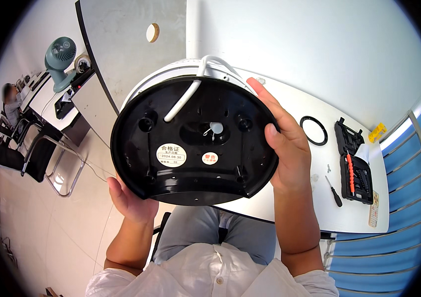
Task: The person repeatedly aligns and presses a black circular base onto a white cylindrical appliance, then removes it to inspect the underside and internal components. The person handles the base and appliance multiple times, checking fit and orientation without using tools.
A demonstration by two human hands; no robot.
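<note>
Tilted up in front of me is a white appliance with a glossy black underside; its exact kind does not show. A white power cord comes out of a hole in the base and loops over the far rim. Round stickers and a recess with small pale pieces of wire or plastic mark the underside. My right hand grips the right rim, thumb on the black edge. At the lower left, my left hand supports the rim, its fingers partly hidden behind the base.
On the white table to the right lie a black ring, a screwdriver, small screws and an open tool case. A metal railing borders that side. Far left are a fan, a chair and a seated person.
</note>
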